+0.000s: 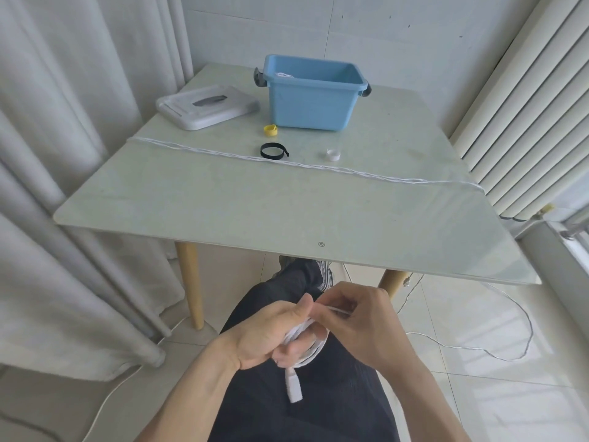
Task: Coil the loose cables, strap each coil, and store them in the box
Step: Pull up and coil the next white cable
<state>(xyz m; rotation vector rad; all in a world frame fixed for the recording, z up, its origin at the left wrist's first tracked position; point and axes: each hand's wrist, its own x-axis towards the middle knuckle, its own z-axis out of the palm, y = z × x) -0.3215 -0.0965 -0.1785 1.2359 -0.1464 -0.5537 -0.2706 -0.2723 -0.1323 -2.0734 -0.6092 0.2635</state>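
Observation:
My left hand (267,333) grips a small coil of white cable (307,341) over my lap, below the table's near edge. A white plug (294,386) hangs from the coil. My right hand (357,317) pinches the cable's free run beside the coil. A second white cable (306,165) lies stretched across the table from left to right. The blue box (310,100) stands at the back of the table with something white inside. In front of it lie a yellow strap (271,130), a black strap (273,150) and a white strap (333,154).
The box's grey lid (207,106) lies at the back left of the table (255,205). Curtains hang on the left and a radiator stands on the right. More white cable (497,352) trails over the tiled floor on the right.

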